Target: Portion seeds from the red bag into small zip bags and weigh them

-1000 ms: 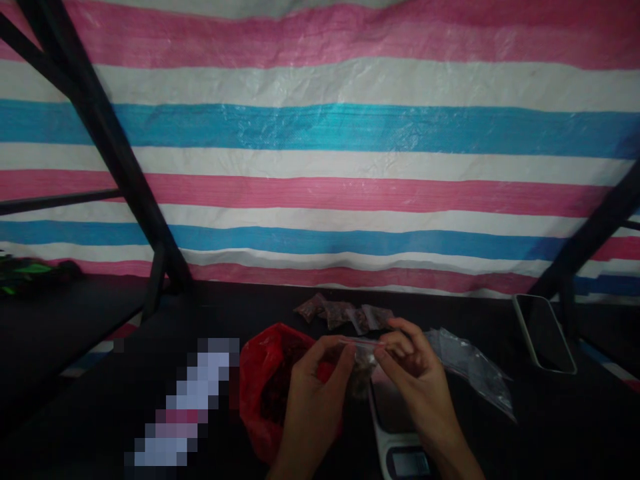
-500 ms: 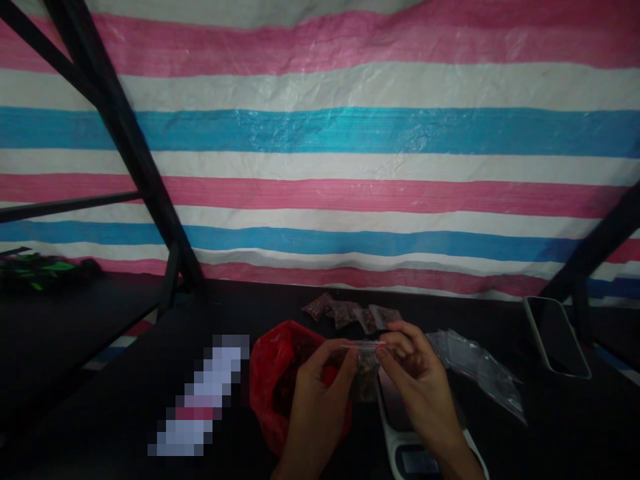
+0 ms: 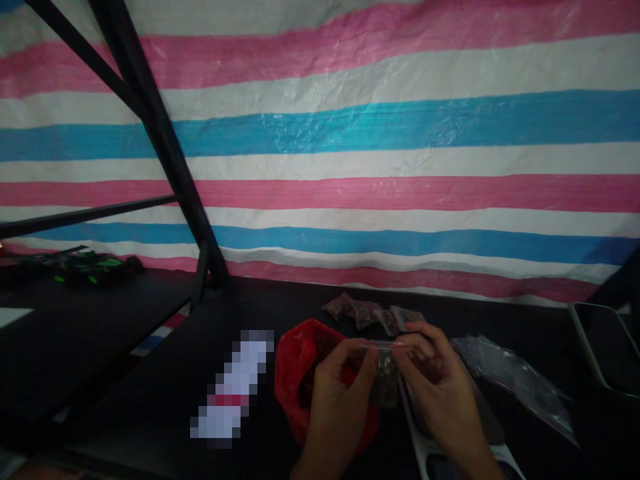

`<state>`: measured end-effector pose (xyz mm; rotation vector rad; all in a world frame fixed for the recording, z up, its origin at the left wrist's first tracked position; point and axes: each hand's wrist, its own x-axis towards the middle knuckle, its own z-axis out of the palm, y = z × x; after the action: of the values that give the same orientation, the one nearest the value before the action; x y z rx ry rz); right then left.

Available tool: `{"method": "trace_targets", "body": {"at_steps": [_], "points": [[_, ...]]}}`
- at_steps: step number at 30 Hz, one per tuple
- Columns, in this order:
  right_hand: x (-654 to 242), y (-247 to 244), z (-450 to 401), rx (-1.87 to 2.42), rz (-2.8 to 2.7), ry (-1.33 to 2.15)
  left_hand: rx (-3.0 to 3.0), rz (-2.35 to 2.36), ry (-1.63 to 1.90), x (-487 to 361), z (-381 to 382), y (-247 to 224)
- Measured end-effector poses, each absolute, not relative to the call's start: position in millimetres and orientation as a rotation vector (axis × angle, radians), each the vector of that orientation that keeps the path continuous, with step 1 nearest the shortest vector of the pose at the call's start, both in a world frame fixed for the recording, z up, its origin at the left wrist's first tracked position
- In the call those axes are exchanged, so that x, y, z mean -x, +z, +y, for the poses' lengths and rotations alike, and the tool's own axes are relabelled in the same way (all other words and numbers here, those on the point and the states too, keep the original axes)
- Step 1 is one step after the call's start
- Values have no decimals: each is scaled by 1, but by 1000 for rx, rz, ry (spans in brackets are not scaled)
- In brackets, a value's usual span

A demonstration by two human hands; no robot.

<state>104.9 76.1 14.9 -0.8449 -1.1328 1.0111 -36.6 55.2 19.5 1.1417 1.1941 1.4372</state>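
Note:
A small clear zip bag with dark bits inside hangs between my two hands. My left hand pinches the left end of its top edge, and my right hand pinches the right end. Behind my left hand stands a red plastic bag, open at the top, its contents dark and hard to make out. Under my right hand lies a white kitchen scale, partly covered by the hand and wrist. Several filled small bags lie in a row just beyond my fingers.
Flat clear bags lie in a pile to the right, with a phone past them. A blurred-out pale strip lies left on the black table. Black metal bars and a striped sheet stand behind.
The camera view has swung left, so everything sits further right in the picture. Both hands keep their pinch on the zip bag's top edge.

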Motion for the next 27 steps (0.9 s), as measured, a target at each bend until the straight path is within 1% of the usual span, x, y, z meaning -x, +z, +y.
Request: {"method": "trace_targets", "body": {"at_steps": [8, 18, 27], "points": [[-98, 15, 77, 874, -1154, 1098, -1100, 1209, 1479, 39, 57, 19], [-93, 22, 76, 817, -1129, 1044, -1041, 1168, 1503, 41, 56, 28], [-98, 21, 76, 853, -1133, 938, -1032, 1160, 1495, 37, 57, 23]]}}
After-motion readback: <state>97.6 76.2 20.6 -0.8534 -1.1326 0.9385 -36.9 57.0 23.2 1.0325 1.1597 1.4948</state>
